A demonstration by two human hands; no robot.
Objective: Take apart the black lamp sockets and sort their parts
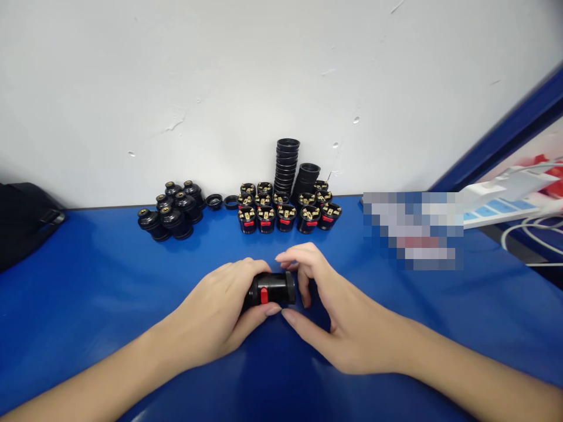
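Note:
My left hand [229, 299] is closed around a black lamp holder [277, 286] that lies on its side, low over the blue table. A red switch shows on its near side. At its right end sits a wider black ring [290, 287]. My right hand [338, 310] curves around that end with its fingers and thumb apart. Its thumb tip is close to the left thumb; I cannot tell whether it touches the ring. The left palm hides the lamp holder's left end.
Black caps [176, 221] with brass tops stand at the back left. Several black socket cores [287, 218] with brass contacts and red switches stand in rows, near stacked black rings [287, 167]. Two loose rings [213, 201] lie between. A power strip [497, 211] and white cables lie right.

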